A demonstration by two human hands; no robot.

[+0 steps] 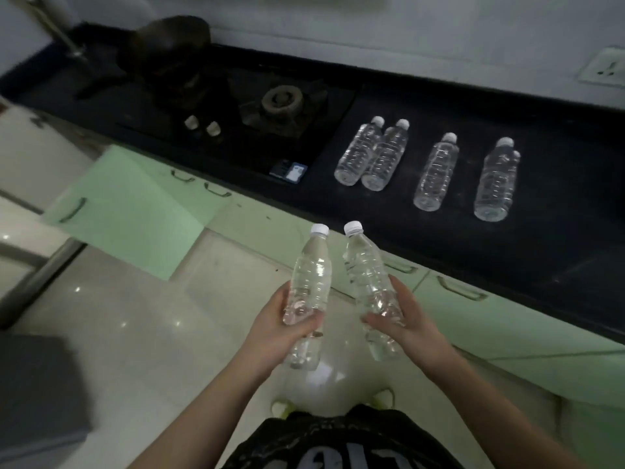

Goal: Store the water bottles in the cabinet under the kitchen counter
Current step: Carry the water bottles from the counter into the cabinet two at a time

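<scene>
We stand in a kitchen with a pale tiled floor, facing a long black counter [507, 258] that carries a gas stove [280, 103] and a dark pan [169, 38] at its far end. Under the counter runs a row of pale green cabinet fronts, and one cabinet door [111, 204] to our left stands swung open, which we take as the place the bottles are meant to go.

Our left hand [287, 330] has its fingers wrapped around the lower half of one water bottle [309, 279], and our right hand [402, 319] is curled in the same way around a second bottle [368, 286]. Both point cap-forward and sit close together over the floor, probably so that two go in one trip.

Several more bottles stand on the counter to the right of the stove: a touching pair [372, 157], a single one [436, 174], and another [497, 181] with what looks like one more hidden behind it. They stand near the front edge, within easy reach. We judge the job to be only part done.
</scene>
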